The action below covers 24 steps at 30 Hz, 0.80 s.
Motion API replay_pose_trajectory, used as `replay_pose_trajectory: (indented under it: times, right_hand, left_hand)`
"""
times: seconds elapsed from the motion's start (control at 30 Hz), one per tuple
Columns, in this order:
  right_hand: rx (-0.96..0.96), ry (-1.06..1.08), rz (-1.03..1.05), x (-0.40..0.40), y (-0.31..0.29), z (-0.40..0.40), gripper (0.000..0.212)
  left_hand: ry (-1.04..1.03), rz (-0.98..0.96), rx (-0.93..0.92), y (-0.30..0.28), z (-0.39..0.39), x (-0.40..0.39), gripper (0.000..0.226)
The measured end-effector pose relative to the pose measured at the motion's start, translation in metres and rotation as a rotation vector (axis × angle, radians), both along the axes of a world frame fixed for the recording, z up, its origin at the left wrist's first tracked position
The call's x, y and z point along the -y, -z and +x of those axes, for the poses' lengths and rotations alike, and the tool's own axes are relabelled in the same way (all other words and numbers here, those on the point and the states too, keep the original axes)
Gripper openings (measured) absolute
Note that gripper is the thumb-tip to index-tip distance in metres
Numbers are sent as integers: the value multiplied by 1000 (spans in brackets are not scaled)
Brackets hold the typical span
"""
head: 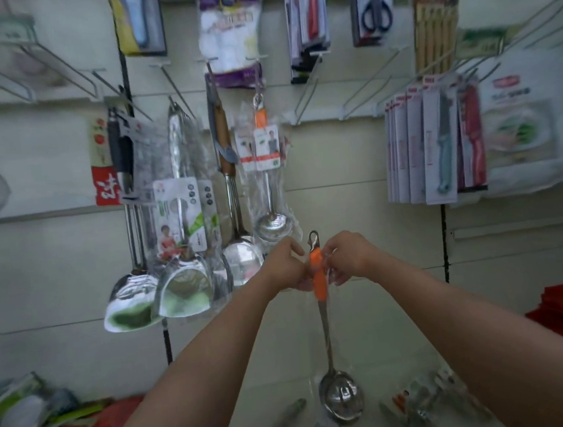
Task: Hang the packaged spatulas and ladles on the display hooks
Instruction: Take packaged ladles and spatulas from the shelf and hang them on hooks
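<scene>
White slatted wall panels (341,207) filled the background, studded with wire hooks and hung with packaged kitchenware. Both hands met just below the hanging ladle (267,180) with the orange grip: the left hand (287,266) and the right hand (344,259) each had fingers curled onto the orange handle of one slotted spoon (324,312), pinching it and its clear sleeve from opposite sides. That spoon hung upright, long axis vertical, its metal hanging loop at the top just above the fingers and its bowl well below them, near the table (289,377). The hook (256,78) carrying the hanging ladle lay up and slightly left of the held spoon's loop, so the coming move was judged to be a lift upward along the spoon's own axis; the left hand was a little nearer that hook. Left of the hanging ladle, four utensils were counted on hooks: a brown-handled spatula (234,197), two packaged steel spatulas (181,243), and a black-handled one (127,200). One ladle hung, one spoon was in hand. More packaged pieces lay blurred on the table below; their number could not be told.
</scene>
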State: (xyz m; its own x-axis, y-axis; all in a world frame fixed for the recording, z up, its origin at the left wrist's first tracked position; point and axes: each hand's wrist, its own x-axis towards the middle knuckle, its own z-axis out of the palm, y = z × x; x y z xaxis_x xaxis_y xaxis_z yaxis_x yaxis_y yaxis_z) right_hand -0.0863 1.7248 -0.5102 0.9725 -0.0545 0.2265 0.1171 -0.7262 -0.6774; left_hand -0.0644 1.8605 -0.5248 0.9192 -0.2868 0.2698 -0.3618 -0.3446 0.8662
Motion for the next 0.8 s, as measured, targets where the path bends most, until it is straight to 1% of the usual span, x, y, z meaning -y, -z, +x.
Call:
replay_pose_trajectory:
  times: [0.13,0.2,0.27,0.33,0.43,0.5,0.57,0.63,0.7,0.8]
  right_hand:
    - [42,-22,-5,-17,-19,-10,23]
    - [82,-35,-27,-23,-31,-11,20]
    - [129,-40,22,-28,-41,-8,20]
    - [169,-54,38,-34,-53,-6,18]
    - [231,-67,81,-43,-74,0,20]
    - [295,-57,101,-50,-90,4,17]
    - [359,-66,118,-56,-105,6,13]
    - [419,-86,128,-60,-123,10,13]
    - [438,-78,96,-61,-138,13,17]
    - [466,-75,105,-62,-162,25,9]
  left_hand:
    - [-19,55,67,-24,-13,-13,29]
    - [-29,53,101,-40,-20,-20,26]
    - [-49,50,126,-54,-22,-27,22]
    - [-74,32,165,-66,-21,-36,23]
    - [-116,-11,243,-84,-17,-44,26]
    - [-126,-62,293,-99,-15,-47,32]
    - [-106,-147,306,-116,-10,-51,27]
    - [-110,-223,319,-134,-2,-53,31]
    - [-105,-241,337,-148,2,-55,32]
    - [-73,-270,367,-169,10,-56,31]
